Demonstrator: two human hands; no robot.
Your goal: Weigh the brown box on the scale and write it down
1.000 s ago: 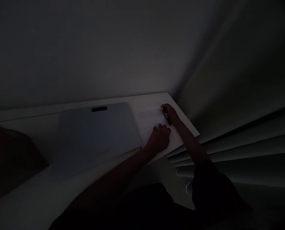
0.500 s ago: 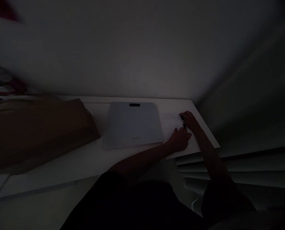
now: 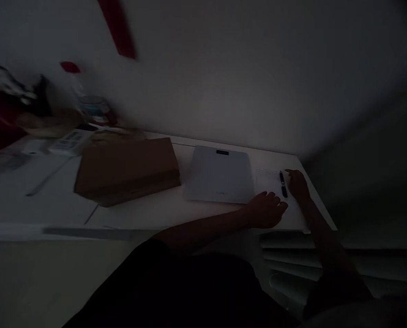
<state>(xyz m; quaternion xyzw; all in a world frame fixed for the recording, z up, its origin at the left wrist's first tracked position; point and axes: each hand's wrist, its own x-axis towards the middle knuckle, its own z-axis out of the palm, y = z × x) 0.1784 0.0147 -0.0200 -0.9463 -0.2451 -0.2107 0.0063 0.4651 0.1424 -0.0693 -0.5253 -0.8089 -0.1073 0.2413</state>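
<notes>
On the white tabletop's right end lies a white sheet with faint grey print along its top. A short black marker-like object, with a pale spot at its middle, rests across the sheet's right side; the dim light hides its exact kind. My right hand is just right of it, fingers bent and fingertips near its top end, apparently not gripping it. Below and left of it, my left hand hovers or rests by the sheet's lower edge, its fingers loosely curled and apart, with nothing visible in them.
A flat grey scale with a small dark display lies left of the sheet. Further left stand a brown cardboard box, a red-topped bottle, a clear tub and a white box. A wall runs behind.
The view has swung left, bringing more of the table's left side in. My hands have drawn apart from the black object, which now lies uncovered on the sheet.
</notes>
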